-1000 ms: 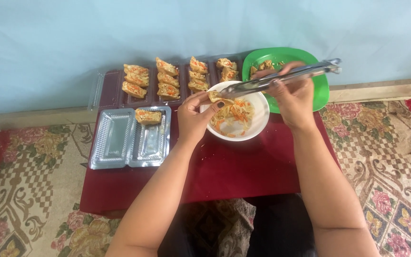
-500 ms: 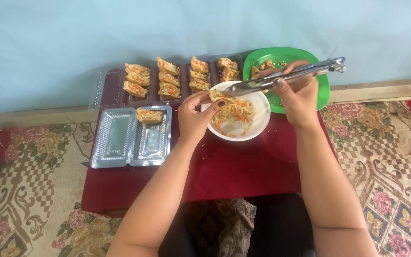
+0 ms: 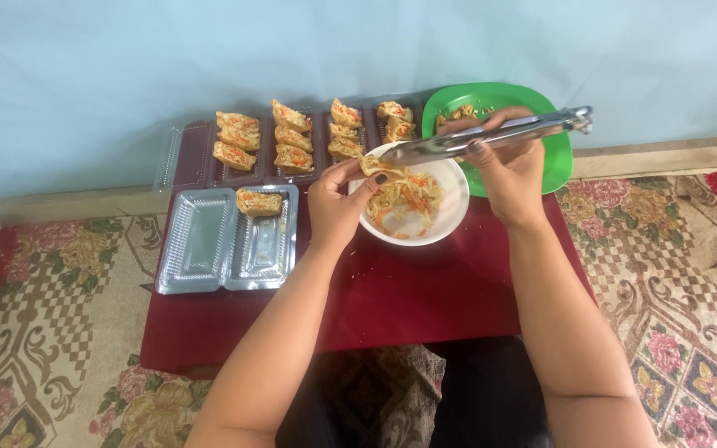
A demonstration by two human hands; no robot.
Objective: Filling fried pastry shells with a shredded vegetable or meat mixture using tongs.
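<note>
Over the white bowl [image 3: 412, 203] of shredded filling, the left hand [image 3: 338, 203] pinches one tofu pocket [image 3: 373, 166] while the right hand [image 3: 512, 170] is closed around metal tongs [image 3: 491, 137], whose tips meet that pocket. Left of the left hand, an open clear container [image 3: 226, 241] holds a single filled piece [image 3: 259, 202]. Beyond the hands, trays [image 3: 292, 137] carry about ten filled pieces and the green plate [image 3: 553, 153] few, so the filling appears well advanced and the packing barely begun.

Home floor: patterned carpet [image 3: 60, 274], low red table [image 3: 408, 307] (food trays [image 3: 226, 241]).

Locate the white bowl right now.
Head view: white bowl sits centre on the red table, below the green plate, between the left hand and right hand.
</note>
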